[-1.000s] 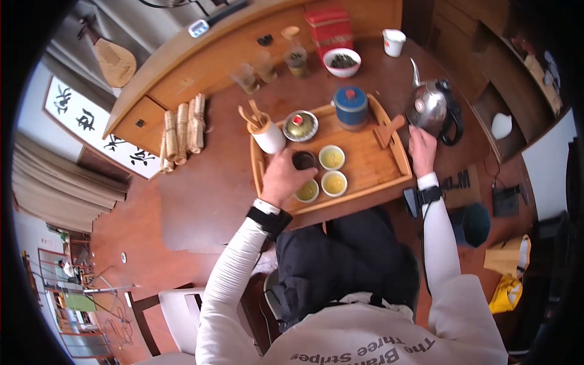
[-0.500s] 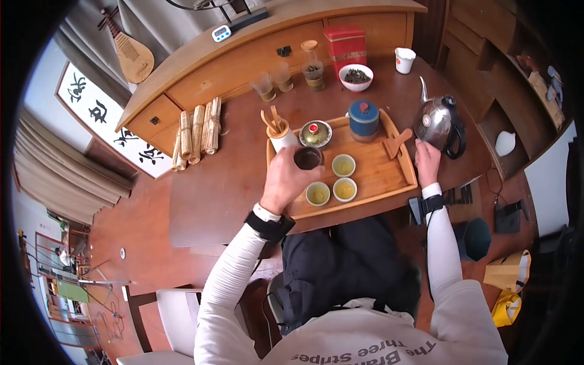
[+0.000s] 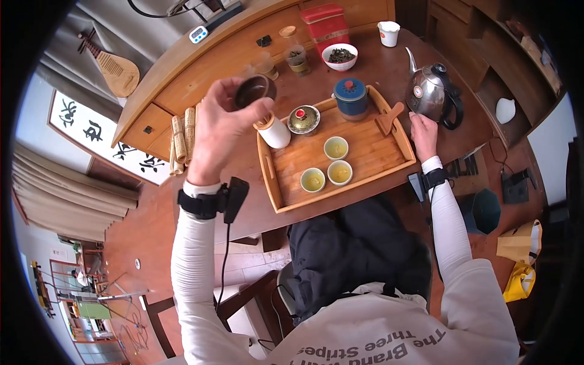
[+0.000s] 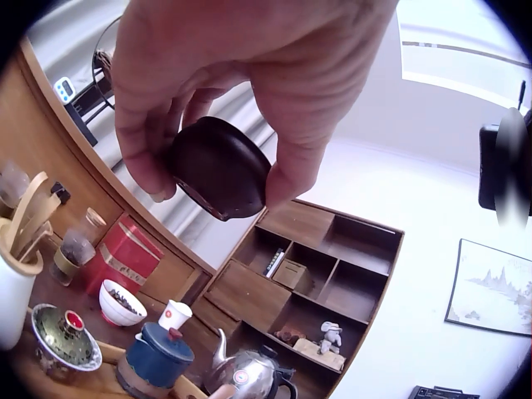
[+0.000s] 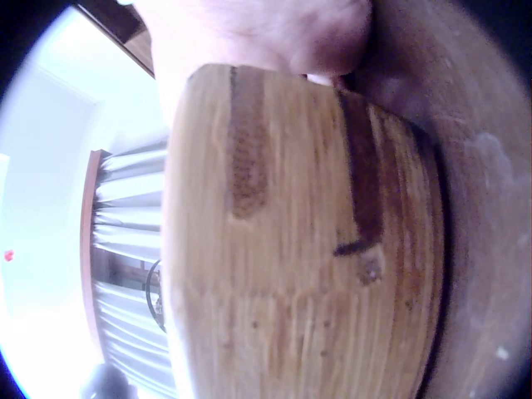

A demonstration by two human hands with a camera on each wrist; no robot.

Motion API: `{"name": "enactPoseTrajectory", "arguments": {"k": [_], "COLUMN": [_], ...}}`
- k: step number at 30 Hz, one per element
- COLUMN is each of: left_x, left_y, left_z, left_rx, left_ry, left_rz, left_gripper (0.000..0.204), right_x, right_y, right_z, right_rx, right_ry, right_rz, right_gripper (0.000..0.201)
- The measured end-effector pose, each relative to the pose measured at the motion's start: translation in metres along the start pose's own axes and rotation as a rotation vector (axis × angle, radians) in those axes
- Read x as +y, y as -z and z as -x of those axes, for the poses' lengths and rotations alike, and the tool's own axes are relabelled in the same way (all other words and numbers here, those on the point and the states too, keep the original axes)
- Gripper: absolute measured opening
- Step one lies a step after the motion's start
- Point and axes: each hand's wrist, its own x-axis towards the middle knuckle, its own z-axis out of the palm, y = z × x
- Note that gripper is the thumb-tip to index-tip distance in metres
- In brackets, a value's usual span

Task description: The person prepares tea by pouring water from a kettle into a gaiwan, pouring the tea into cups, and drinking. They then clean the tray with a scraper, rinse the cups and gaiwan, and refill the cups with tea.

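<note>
My left hand (image 3: 213, 137) holds a small dark brown teacup (image 3: 253, 92) by its sides, thumb opposite fingers. It is raised over the left end of the wooden tray (image 3: 371, 146); in the left wrist view the teacup (image 4: 218, 170) is tilted. Three white cups of pale yellow tea stand on the tray, the nearest cup (image 3: 313, 180) at front left. At the tray's right end, my right hand (image 3: 424, 137) rests with loosely bent fingers, near the steel kettle (image 3: 427, 94). In the right wrist view the tray's side (image 5: 291, 274) hides most of the fingers.
On the tray stand a white tool holder (image 3: 275, 135), a lidded bowl (image 3: 303, 121), a blue teapot (image 3: 351, 100) and a wooden piece (image 3: 388, 120). Behind it are a bowl of leaves (image 3: 340, 56), a red box (image 3: 325, 27) and a white pitcher (image 3: 389, 33). Bamboo scrolls (image 3: 178, 140) lie left.
My left hand has lifted the dark teacup off the tray's left part, up and to the left. My right hand stays by the tray's right end.
</note>
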Motion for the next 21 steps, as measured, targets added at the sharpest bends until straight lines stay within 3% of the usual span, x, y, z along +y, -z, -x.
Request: {"name": "enactPoseTrajectory", "arguments": {"k": [11,13,15,17,20,21], "left_x": [0.031,0.033,0.055,0.066,0.075,0.080], "left_y": [0.000,-0.001,-0.003,-0.003,0.009,0.010], "left_z": [0.000,0.003,0.012,0.018,0.020,0.024], "left_rx": [-0.030,-0.047,-0.059,-0.069,-0.123,-0.131], "left_ry": [0.062,-0.017,-0.005,-0.110,-0.225,-0.244], "left_rz": [-0.027,0.132,0.101,0.149,0.053,0.060], "left_gripper": [0.058,0.057,0.057,0.059,0.090,0.089], "right_x": [-0.006,-0.001,0.002,-0.003,-0.007,-0.008], "right_y": [0.000,0.000,0.000,-0.001,0.000,-0.001], "right_z": [0.005,0.003,0.001,0.003,0.005,0.006], "right_rx": [0.007,0.006,0.010,0.010,0.006,0.005], "right_ry": [0.031,0.008,0.025,0.018,-0.010,-0.019], "right_rz": [0.028,0.034,0.038,0.029,0.019,0.011], "right_gripper": [0.040,0.040,0.041,0.041,0.041,0.040]}}
